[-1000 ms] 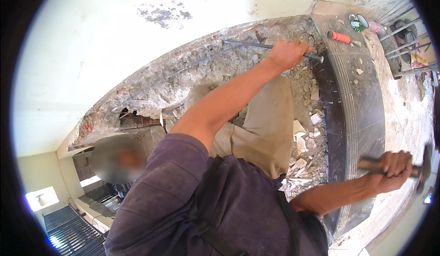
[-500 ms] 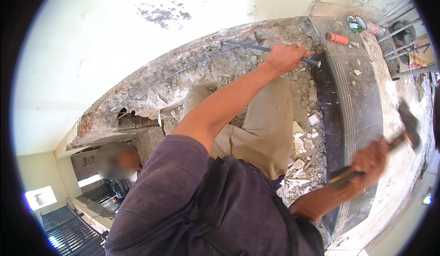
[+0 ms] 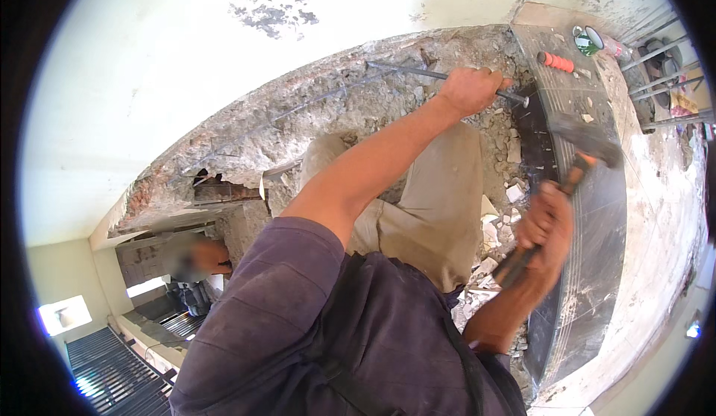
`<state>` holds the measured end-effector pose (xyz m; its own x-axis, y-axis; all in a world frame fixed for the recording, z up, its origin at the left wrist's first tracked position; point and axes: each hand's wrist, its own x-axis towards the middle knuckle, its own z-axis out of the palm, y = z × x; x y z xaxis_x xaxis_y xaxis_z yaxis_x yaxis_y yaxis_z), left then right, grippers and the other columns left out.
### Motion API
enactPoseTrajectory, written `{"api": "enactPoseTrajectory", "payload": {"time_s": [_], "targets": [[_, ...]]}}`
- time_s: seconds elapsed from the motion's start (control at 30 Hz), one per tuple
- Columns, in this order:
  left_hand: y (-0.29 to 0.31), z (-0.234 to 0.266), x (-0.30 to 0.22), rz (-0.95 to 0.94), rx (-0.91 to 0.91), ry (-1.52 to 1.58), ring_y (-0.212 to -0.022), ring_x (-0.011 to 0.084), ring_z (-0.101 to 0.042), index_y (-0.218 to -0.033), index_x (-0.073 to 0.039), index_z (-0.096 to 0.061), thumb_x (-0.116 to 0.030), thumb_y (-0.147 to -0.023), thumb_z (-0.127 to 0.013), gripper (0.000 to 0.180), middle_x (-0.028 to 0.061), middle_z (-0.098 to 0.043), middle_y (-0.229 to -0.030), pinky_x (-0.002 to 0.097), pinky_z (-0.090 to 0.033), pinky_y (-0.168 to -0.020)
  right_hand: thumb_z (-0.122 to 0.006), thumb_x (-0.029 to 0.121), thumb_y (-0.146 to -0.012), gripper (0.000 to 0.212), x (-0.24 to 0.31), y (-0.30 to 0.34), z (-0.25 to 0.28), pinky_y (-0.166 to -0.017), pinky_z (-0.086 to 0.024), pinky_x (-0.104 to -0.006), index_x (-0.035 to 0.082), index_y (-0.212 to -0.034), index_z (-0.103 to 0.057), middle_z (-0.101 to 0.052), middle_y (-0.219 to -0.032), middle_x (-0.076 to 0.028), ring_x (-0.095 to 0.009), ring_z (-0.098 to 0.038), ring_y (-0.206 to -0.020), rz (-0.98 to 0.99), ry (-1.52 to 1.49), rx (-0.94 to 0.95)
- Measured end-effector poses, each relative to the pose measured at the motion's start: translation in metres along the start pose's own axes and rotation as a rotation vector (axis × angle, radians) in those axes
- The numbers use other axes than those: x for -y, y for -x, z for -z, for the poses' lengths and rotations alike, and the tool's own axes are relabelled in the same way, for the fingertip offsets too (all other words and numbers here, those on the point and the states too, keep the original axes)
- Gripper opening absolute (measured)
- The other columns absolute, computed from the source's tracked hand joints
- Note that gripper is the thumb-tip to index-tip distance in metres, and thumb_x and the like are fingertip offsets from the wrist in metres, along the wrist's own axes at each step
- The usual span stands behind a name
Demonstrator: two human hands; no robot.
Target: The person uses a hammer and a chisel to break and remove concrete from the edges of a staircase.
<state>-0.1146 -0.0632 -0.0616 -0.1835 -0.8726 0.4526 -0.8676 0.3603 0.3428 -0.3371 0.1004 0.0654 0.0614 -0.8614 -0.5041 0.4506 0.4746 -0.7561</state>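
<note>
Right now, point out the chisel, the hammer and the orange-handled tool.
chisel (image 3: 403,69), head view, bare shaft.
hammer (image 3: 589,142), head view, its metal head.
orange-handled tool (image 3: 557,62), head view, orange grip.

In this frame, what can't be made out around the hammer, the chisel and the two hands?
Head view only:
- Chisel tip: lost against grey rubble; contact point unclear.
- Chisel middle: covered by the left hand.
- Hammer head: motion-blurred, shape unclear.
- Hammer handle: partly wrapped by the right hand.
- Items by the orange-handled tool: too small, bent at the fisheye rim.
- Person below: blurred.
</note>
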Motion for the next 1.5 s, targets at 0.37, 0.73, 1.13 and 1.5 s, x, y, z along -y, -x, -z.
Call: {"api": "enactPoseTrajectory", "payload": {"time_s": [0.37, 0.73, 1.13, 1.5], "targets": [[-0.024, 0.028, 0.000, 0.086, -0.028, 0.009, -0.081, 0.0313, -0.072, -0.100, -0.013, -0.069, -0.025, -0.091, -0.064, 0.016, 0.0125, -0.073, -0.087, 0.0459, -0.056, -0.064, -0.055, 0.010, -0.089, 0.024, 0.015, -0.036, -0.012, -0.047, -0.038, -0.0251, 0.014, -0.067, -0.046, -0.042, -0.056, 0.003, -0.011, -0.040, -0.045, 0.408, -0.074, -0.110], [0.022, 0.051, 0.066, 0.254, -0.020, 0.020, -0.077, 0.0321, -0.071, -0.100, -0.010, -0.070, -0.028, -0.092, -0.066, 0.020, 0.0124, -0.072, -0.082, 0.0465, -0.054, -0.062, -0.059, 0.018, -0.095, 0.011, 0.039, 0.014, -0.037, -0.029, -0.025, -0.0231, 0.009, -0.090, -0.055, -0.031, -0.054, 0.007, -0.003, -0.026, -0.035, 0.339, -0.042, -0.146], [-0.046, 0.098, 0.006, 0.215, -0.393, 0.164, -0.043, 0.0332, -0.056, -0.057, -0.008, -0.062, -0.042, -0.095, -0.062, 0.051, 0.0118, -0.057, -0.050, 0.0431, -0.046, -0.045, -0.053, 0.019, -0.099, 0.014, 0.029, 0.028, -0.041, -0.027, -0.027, -0.0236, 0.007, -0.091, -0.054, -0.029, -0.052, 0.006, -0.005, -0.023, -0.034, 0.348, -0.069, -0.065], [0.019, 0.120, 0.029, 0.055, -0.897, 0.260, -0.039, 0.0241, -0.048, -0.055, -0.009, -0.054, -0.020, -0.089, -0.073, 0.041, 0.0084, -0.049, -0.047, 0.0363, -0.036, -0.038, -0.044, 0.013, -0.100, 0.016, 0.033, 0.053, -0.080, -0.028, -0.030, -0.0300, 0.010, -0.084, -0.044, -0.032, -0.049, 0.000, -0.010, -0.026, -0.032, 0.540, 0.082, 0.317]]}}
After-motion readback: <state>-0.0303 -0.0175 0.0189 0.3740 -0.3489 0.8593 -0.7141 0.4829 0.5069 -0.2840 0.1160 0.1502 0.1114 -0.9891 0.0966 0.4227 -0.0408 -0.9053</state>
